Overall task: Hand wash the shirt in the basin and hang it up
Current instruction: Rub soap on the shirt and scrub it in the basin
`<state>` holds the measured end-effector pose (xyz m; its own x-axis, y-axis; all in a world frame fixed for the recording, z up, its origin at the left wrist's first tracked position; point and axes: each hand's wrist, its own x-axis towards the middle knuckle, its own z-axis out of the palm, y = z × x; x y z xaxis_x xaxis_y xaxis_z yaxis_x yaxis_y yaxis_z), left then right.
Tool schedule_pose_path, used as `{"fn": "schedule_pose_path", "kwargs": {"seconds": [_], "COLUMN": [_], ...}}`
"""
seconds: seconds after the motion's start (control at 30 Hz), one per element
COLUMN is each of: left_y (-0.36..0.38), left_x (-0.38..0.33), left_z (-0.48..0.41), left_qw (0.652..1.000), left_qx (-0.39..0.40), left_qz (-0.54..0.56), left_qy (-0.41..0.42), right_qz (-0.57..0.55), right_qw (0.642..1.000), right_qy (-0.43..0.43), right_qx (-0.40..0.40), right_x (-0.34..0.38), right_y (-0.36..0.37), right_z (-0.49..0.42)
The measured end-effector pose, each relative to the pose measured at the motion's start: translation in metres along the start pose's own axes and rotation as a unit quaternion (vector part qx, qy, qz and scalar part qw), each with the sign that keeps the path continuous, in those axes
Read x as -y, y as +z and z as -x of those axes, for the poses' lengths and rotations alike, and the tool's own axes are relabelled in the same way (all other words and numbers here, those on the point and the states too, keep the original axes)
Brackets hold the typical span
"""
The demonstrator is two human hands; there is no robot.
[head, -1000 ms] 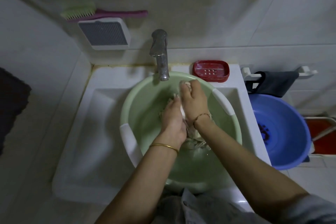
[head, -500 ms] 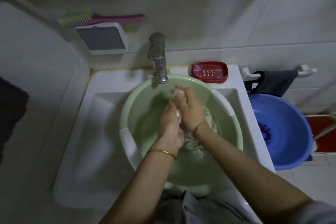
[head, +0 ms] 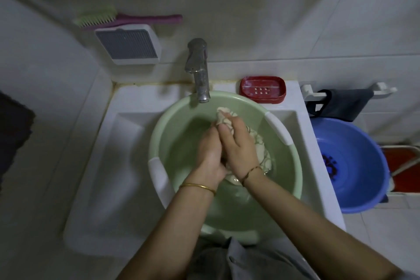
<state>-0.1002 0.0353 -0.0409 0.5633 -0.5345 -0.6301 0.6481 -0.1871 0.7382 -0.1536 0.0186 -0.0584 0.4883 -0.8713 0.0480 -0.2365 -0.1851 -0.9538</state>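
Your two hands are locked together at the centre of the frame, low inside the green basin (head: 288, 179), with the shirt (head: 259, 145) bunched between them. Compared with a second ago, your right hand (head: 238, 148) has slid back down from the far rim toward you, and the left hand (head: 210, 154) has closed in tight against it, so a rubbing stroke has just been finished and another is under way. The right fingers (head: 229, 130) are curled over a twisted wad of pale patterned cloth whose tip pokes out just below the tap (head: 200, 70); the left fingers are pressed against that same wad from the other side. The rest of the shirt trails into the water on the right half of the basin, though the dim light makes it hard to say how much lies under the surface.

You are mid-scrub, early in the job: rinsing, wringing and hanging are all still ahead. The red soap dish (head: 263, 89) sits on the worktop (head: 145, 98) at the upper right of the basin, and the blue tub (head: 354, 161) waits at the right edge
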Motion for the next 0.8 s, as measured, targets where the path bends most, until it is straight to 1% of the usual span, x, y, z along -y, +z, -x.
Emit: {"fn": "schedule_pose_path", "kwargs": {"seconds": [0.07,0.17,0.23,0.3,0.37,0.47,0.53,0.6,0.63,0.67,0.73,0.8], "left_y": [0.002,0.005,0.005,0.003,-0.002,-0.008,-0.009,-0.011,-0.012,-0.013,-0.011,-0.006], "left_x": [0.006,0.009,0.012,0.013,0.014,0.011,0.010,0.008,0.006,0.004,-0.002,-0.009], "left_z": [0.002,0.002,0.003,0.005,0.003,-0.004,-0.006,-0.008,-0.010,-0.012,-0.015,-0.013], "left_qw": [1.000,0.999,0.997,0.994,0.988,0.979,0.972,0.962,0.953,0.942,0.916,0.893], "left_qx": [0.013,0.014,0.023,0.016,0.003,-0.011,-0.004,-0.011,-0.019,-0.026,-0.038,-0.041], "left_qz": [-0.002,-0.006,-0.015,-0.054,-0.099,-0.131,-0.154,-0.185,-0.208,-0.235,-0.297,-0.345], "left_qy": [0.003,0.037,0.065,0.092,0.119,0.154,0.175,0.202,0.220,0.237,0.266,0.288], "right_qz": [0.000,0.012,-0.008,-0.034,-0.052,-0.081,-0.082,-0.023,0.002,-0.005,-0.092,-0.122], "right_qw": [0.999,0.998,0.994,0.989,0.984,0.970,0.968,0.975,0.977,0.977,0.973,0.975], "right_qy": [0.030,0.055,0.102,0.135,0.154,0.205,0.221,0.217,0.212,0.211,0.212,0.187], "right_qx": [-0.020,-0.030,-0.031,-0.044,-0.073,-0.101,-0.086,-0.033,-0.019,-0.024,-0.027,0.002], "right_x": [-0.002,-0.007,-0.010,-0.015,-0.024,-0.035,-0.040,-0.039,-0.037,-0.034,-0.027,-0.021], "right_y": [-0.005,-0.007,-0.011,-0.017,-0.022,-0.026,-0.028,-0.034,-0.039,-0.044,-0.054,-0.058], "right_z": [-0.015,-0.027,-0.031,-0.038,-0.045,-0.046,-0.045,-0.045,-0.045,-0.045,-0.046,-0.044]}}
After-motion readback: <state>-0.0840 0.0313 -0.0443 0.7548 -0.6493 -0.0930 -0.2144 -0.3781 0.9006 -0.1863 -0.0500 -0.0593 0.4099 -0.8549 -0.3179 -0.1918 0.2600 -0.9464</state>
